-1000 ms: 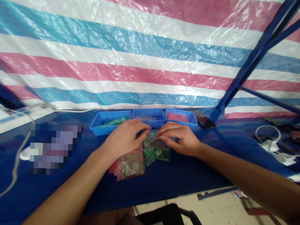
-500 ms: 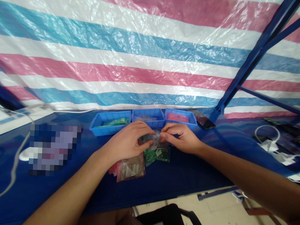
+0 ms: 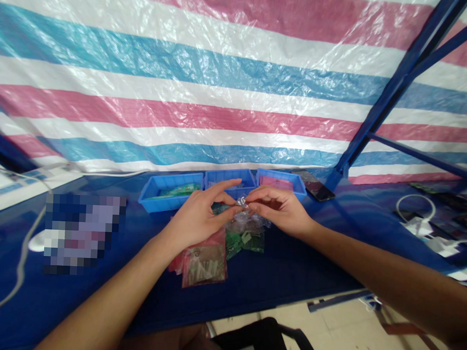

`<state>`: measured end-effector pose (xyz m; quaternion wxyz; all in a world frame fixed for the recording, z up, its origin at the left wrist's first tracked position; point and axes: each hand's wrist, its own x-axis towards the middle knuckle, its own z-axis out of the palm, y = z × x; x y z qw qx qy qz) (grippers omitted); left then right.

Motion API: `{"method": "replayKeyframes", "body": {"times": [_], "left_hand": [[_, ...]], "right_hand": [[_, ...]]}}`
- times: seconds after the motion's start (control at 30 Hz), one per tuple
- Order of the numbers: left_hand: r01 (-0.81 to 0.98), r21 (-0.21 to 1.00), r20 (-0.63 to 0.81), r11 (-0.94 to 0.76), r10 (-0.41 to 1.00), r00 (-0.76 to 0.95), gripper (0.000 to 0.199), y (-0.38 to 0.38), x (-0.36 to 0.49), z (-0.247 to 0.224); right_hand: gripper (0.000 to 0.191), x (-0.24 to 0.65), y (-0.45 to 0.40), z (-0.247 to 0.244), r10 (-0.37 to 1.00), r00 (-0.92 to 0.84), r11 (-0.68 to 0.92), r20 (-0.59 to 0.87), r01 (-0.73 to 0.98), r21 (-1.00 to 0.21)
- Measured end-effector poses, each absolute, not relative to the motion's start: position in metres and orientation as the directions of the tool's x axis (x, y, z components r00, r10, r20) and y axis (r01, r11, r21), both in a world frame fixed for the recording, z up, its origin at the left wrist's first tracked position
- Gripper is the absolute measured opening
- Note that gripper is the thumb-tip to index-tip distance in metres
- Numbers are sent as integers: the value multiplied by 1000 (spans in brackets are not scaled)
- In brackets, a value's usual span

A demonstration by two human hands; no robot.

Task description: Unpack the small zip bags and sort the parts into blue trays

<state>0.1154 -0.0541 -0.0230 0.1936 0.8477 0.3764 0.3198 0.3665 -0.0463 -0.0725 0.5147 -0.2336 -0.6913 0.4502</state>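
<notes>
Between my hands is a small clear plastic bag (image 3: 242,201), pinched at its top edge. My left hand (image 3: 204,211) has thumb and index finger closed on the bag's left side, its other fingers loosely raised. From the right, the fingertips of my right hand (image 3: 279,208) pinch the same bag. More clear plastic (image 3: 241,223) lies just below, over green bags (image 3: 246,240) on the table. Beside them, partly under my left hand, sit pink bags (image 3: 205,264) with pale strip-like pieces inside. What the clear bag contains is too small to make out.
Behind my hands stand three blue bins: the left bin (image 3: 151,196) with green bags, the middle bin (image 3: 228,173) and the right bin (image 3: 300,185) with pink bags. A phone (image 3: 318,188) lies at right. White chargers and cables (image 3: 419,224) spread farther right; a blurred-out patch covers the left.
My two hands have come closer together on the clear bag, and its top has risen slightly. Pink and green bags are a little more exposed below.
</notes>
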Motion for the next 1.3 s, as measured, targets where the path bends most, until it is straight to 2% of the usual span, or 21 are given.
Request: {"method": "replayKeyframes", "body": {"times": [0.17, 0.4, 0.53, 0.73, 0.83, 1.1, 1.3], "left_hand": [[496, 565, 421, -659, 748, 514, 58, -53, 115, -23], [510, 541, 494, -669, 743, 451, 55, -50, 112, -24], [497, 546, 540, -674, 737, 406, 51, -51, 112, -21], [464, 636, 466, -617, 786, 406, 49, -54, 112, -17], [441, 644, 486, -626, 779, 397, 45, -52, 112, -20], [395, 639, 529, -660, 750, 397, 16, -51, 113, -25], [409, 648, 490, -643, 763, 423, 24, -54, 114, -18]], "right_hand": [[27, 365, -44, -79, 824, -375, 389, 424, -170, -906], [30, 367, -49, -77, 827, -412, 389, 383, -73, -919], [27, 368, -54, -72, 791, -440, 466, 426, -18, -884], [28, 369, -54, -71, 785, -419, 507, 457, 8, -862], [28, 369, -54, -70, 781, -419, 512, 463, 6, -859], [33, 364, -61, -67, 686, -484, 588, 543, -72, -806], [33, 364, -61, -65, 643, -482, 657, 595, -52, -752]]}}
